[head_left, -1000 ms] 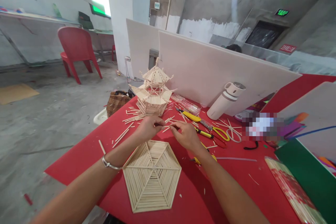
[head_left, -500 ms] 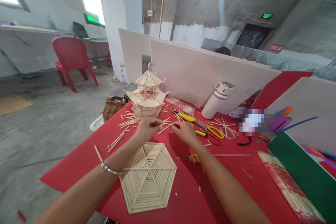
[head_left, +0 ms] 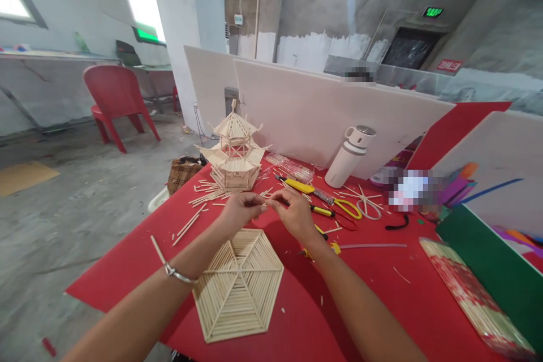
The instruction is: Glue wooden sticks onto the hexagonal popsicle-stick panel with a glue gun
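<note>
My left hand (head_left: 242,212) and my right hand (head_left: 293,215) meet fingertip to fingertip above the red tabletop (head_left: 322,328). Both are closed in a pinch on what looks like a short wooden stick (head_left: 265,204), mostly hidden by the fingers. Below my left wrist lies a flat hexagonal panel (head_left: 250,311) of pale sticks, with spokes running out from its centre. Just beyond the hands stands a tiered stick pagoda model (head_left: 236,164), with loose sticks (head_left: 203,192) around its base.
Behind my right hand lie a yellow utility knife (head_left: 299,185) and yellow-handled scissors (head_left: 348,209). A white bottle (head_left: 348,158) stands before the white board (head_left: 305,107). Packaged sticks (head_left: 470,294) lie at right beside a green box (head_left: 487,260). A red chair (head_left: 116,90) stands on the floor.
My right hand has moved slightly left, and its fingertips now meet those of my left hand. The hexagonal panel and the pagoda stay in place; the view has shifted a little.
</note>
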`<state>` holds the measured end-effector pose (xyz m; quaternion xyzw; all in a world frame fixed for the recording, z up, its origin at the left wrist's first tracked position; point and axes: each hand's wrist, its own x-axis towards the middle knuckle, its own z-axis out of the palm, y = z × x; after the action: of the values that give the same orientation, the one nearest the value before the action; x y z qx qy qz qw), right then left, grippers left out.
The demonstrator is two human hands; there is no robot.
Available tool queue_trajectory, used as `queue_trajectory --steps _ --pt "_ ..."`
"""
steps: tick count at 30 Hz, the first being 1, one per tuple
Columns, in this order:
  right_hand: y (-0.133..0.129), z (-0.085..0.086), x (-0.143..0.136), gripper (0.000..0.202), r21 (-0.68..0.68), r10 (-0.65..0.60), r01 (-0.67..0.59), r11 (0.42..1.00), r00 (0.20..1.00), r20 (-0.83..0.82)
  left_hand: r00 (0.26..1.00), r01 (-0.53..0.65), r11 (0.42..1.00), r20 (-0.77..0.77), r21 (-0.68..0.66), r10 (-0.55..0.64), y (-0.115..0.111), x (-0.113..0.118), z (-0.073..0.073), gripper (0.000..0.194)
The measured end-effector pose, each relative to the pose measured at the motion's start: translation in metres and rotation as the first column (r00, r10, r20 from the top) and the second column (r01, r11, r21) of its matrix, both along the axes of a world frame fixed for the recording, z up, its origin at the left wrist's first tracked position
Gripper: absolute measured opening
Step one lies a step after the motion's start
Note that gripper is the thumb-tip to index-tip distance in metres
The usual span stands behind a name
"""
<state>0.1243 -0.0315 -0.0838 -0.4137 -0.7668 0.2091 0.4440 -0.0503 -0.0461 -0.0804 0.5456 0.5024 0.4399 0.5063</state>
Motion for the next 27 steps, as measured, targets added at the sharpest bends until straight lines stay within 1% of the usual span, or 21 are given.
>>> queue_trajectory --steps 3,8,12,14,17,20,22,24,25,26,27 --pt "-0.001 0.000 0.001 0.016 0.038 -0.036 0.036 0.999 0.999 0.018 0.998 0.011 0.999 0.067 -0.036 -0.009 -0.002 0.000 0.000 0.036" --pt "0.001 -0.001 0.002 0.020 0.077 -0.003 -0.004 0.997 0.996 0.092 0.980 0.028 0.994 0.200 -0.107 -0.006 -0.005 -0.002 0.001 0.035" --pt "0.005 -0.003 0.001 0.021 0.074 0.049 -0.055 0.996 0.995 0.085 0.948 0.041 0.982 0.318 -0.184 0.020 -0.007 -0.004 0.002 0.033" --pt "0.005 -0.004 -0.001 0.021 0.072 0.055 -0.059 0.996 0.997 0.063 0.922 0.049 0.972 0.385 -0.228 0.044 -0.008 -0.003 0.002 0.030" --pt "0.001 -0.005 -0.005 0.021 0.127 -0.005 -0.004 0.992 0.998 0.068 0.861 0.098 0.954 0.506 -0.283 0.062 -0.007 -0.001 0.000 0.025" --pt "-0.006 -0.005 -0.010 0.022 0.204 -0.033 0.003 0.979 0.989 0.144 0.784 0.142 0.933 0.614 -0.331 0.098 -0.004 0.001 -0.001 0.018" --pt "-0.008 -0.005 -0.009 0.022 0.211 -0.002 -0.046 0.977 0.975 0.222 0.761 0.102 0.930 0.630 -0.354 0.156 -0.001 0.000 0.001 0.014" --pt "-0.007 -0.003 0.002 0.021 0.169 0.011 -0.072 0.983 0.942 0.336 0.771 0.038 0.933 0.604 -0.359 0.201 0.000 -0.003 0.003 0.014" --pt "-0.004 -0.002 0.014 0.020 0.129 -0.008 -0.050 0.990 0.913 0.409 0.783 0.009 0.935 0.584 -0.354 0.214 0.000 -0.006 0.004 0.015" --pt "-0.001 0.000 0.030 0.019 0.087 -0.038 -0.005 0.996 0.873 0.487 0.797 -0.012 0.939 0.564 -0.343 0.216 -0.001 -0.009 0.004 0.017" --pt "0.003 0.002 0.050 0.016 0.045 -0.110 0.102 0.994 0.817 0.566 0.814 -0.026 0.945 0.542 -0.327 0.210 -0.001 -0.013 0.004 0.019"
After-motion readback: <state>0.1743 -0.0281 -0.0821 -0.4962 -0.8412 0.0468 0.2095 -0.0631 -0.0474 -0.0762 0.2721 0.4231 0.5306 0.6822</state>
